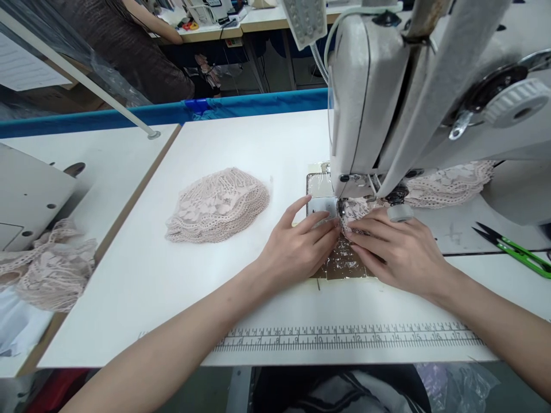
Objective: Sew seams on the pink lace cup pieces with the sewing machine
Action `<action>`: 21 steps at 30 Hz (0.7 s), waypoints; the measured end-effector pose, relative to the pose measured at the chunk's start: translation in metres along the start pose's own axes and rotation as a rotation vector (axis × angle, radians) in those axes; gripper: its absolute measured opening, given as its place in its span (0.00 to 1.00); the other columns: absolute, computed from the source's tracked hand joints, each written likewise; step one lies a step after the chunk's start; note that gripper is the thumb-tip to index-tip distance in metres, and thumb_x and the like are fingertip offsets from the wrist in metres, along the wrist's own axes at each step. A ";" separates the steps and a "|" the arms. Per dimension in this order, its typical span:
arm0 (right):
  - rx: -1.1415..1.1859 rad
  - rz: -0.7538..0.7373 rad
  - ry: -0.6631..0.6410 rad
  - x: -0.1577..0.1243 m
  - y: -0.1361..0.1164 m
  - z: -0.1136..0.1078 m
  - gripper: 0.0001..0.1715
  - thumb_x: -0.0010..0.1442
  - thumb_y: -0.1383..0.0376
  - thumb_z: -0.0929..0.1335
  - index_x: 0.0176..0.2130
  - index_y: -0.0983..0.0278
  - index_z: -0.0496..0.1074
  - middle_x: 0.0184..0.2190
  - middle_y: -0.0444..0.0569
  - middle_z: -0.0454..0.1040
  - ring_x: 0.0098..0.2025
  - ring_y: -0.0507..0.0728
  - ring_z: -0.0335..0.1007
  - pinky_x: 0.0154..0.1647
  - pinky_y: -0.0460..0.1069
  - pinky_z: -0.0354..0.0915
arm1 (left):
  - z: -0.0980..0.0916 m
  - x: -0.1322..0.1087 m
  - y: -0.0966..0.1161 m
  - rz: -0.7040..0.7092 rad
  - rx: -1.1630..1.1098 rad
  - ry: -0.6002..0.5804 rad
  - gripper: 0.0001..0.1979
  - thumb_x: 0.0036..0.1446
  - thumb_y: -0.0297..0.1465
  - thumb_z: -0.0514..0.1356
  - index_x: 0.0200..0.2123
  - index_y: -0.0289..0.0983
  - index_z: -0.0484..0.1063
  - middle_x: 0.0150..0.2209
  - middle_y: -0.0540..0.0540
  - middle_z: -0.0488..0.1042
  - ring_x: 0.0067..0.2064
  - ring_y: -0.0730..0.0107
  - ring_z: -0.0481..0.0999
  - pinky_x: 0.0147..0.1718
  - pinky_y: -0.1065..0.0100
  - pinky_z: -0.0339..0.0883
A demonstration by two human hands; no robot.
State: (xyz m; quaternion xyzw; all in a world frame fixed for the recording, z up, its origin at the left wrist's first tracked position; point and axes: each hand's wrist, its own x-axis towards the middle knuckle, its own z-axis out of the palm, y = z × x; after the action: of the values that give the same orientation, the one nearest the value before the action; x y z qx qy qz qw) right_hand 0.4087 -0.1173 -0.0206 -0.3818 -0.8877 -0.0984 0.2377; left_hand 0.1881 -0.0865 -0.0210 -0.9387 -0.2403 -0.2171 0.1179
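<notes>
A pale pink lace piece (360, 207) lies under the presser foot of the sewing machine (365, 97). My right hand (398, 246) is on the lace, fingers bent and close together, the thumb side near the needle. Part of the lace is hidden under that hand. To the left of the needle, my left hand (299, 244) rests over the metal needle plate (321, 186), fingers spread and stretched out. Its fingertips come close to the lace edge. A stacked bundle of similar lace (219, 205) lies on the white table to the left.
More lace (450, 183) sits behind the needle, under the machine arm. Green thread snips (514, 249) lie at the right. A printed ruler (344, 337) runs along the front edge. Another lace heap (60, 269) lies at far left. Across the blue barrier (258, 106) is a person (129, 51).
</notes>
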 end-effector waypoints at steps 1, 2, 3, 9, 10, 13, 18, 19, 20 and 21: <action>-0.005 0.001 -0.005 0.000 0.000 0.000 0.12 0.63 0.67 0.65 0.42 0.64 0.78 0.44 0.46 0.79 0.40 0.55 0.74 0.44 0.53 0.65 | 0.000 0.000 -0.001 -0.001 0.001 0.000 0.11 0.63 0.27 0.55 0.47 0.36 0.73 0.46 0.47 0.78 0.51 0.64 0.75 0.61 0.46 0.57; -0.011 0.001 -0.009 0.000 0.000 0.000 0.12 0.63 0.66 0.65 0.42 0.64 0.78 0.44 0.47 0.78 0.40 0.56 0.73 0.44 0.53 0.65 | 0.001 0.001 -0.002 -0.004 0.003 -0.001 0.11 0.64 0.27 0.55 0.47 0.37 0.73 0.46 0.47 0.78 0.51 0.64 0.75 0.61 0.46 0.56; -0.016 0.002 -0.014 0.000 0.001 0.000 0.13 0.63 0.66 0.65 0.43 0.64 0.77 0.45 0.47 0.78 0.41 0.56 0.73 0.44 0.53 0.65 | 0.001 0.001 -0.002 -0.007 0.008 -0.001 0.11 0.64 0.27 0.54 0.47 0.37 0.73 0.46 0.47 0.78 0.51 0.64 0.75 0.61 0.46 0.56; -0.048 0.013 -0.030 0.002 0.001 -0.001 0.14 0.63 0.65 0.65 0.46 0.64 0.77 0.44 0.47 0.78 0.39 0.56 0.73 0.46 0.55 0.65 | 0.004 0.002 -0.005 -0.030 0.040 0.002 0.11 0.64 0.29 0.55 0.47 0.36 0.73 0.46 0.47 0.78 0.51 0.62 0.75 0.61 0.45 0.56; -0.049 0.018 -0.021 0.001 0.001 -0.001 0.14 0.63 0.65 0.65 0.46 0.64 0.77 0.43 0.47 0.79 0.39 0.56 0.73 0.47 0.55 0.64 | 0.004 0.002 -0.005 -0.037 0.043 0.000 0.11 0.64 0.30 0.55 0.47 0.36 0.73 0.47 0.46 0.78 0.51 0.62 0.75 0.61 0.45 0.56; -0.036 0.031 0.001 0.001 0.001 -0.001 0.13 0.63 0.64 0.66 0.45 0.64 0.77 0.41 0.46 0.79 0.38 0.56 0.73 0.49 0.56 0.64 | 0.004 0.002 -0.004 -0.048 0.054 0.002 0.11 0.64 0.30 0.54 0.47 0.37 0.72 0.47 0.46 0.78 0.52 0.62 0.74 0.62 0.45 0.54; 0.002 0.020 -0.009 0.000 0.000 0.000 0.11 0.63 0.65 0.66 0.41 0.64 0.78 0.43 0.45 0.79 0.40 0.56 0.73 0.52 0.57 0.63 | 0.003 0.003 -0.003 0.009 0.108 0.016 0.11 0.64 0.28 0.54 0.48 0.36 0.72 0.40 0.47 0.78 0.46 0.66 0.76 0.60 0.48 0.60; 0.006 0.021 -0.011 0.000 -0.001 0.000 0.11 0.63 0.65 0.66 0.41 0.64 0.78 0.44 0.45 0.79 0.40 0.56 0.73 0.52 0.57 0.63 | 0.003 0.003 -0.003 0.017 0.118 0.021 0.11 0.64 0.29 0.55 0.47 0.36 0.73 0.39 0.47 0.78 0.45 0.66 0.76 0.59 0.49 0.61; 0.009 0.023 -0.011 0.000 -0.001 0.000 0.11 0.63 0.65 0.66 0.41 0.64 0.78 0.44 0.45 0.79 0.41 0.56 0.73 0.53 0.57 0.63 | 0.003 0.003 -0.004 0.020 0.125 0.028 0.10 0.64 0.28 0.55 0.46 0.35 0.73 0.39 0.47 0.78 0.45 0.66 0.76 0.58 0.50 0.62; 0.013 0.025 -0.010 0.000 -0.001 0.000 0.11 0.63 0.65 0.66 0.41 0.64 0.78 0.43 0.45 0.79 0.41 0.56 0.73 0.53 0.57 0.63 | 0.002 0.002 -0.004 0.021 0.129 0.033 0.10 0.63 0.28 0.56 0.46 0.35 0.74 0.40 0.47 0.78 0.45 0.65 0.76 0.58 0.50 0.63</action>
State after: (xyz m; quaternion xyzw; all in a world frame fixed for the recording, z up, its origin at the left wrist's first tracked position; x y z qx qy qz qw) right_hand 0.4081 -0.1180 -0.0208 -0.3916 -0.8848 -0.0879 0.2366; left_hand 0.1890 -0.0816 -0.0216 -0.9280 -0.2416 -0.2156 0.1843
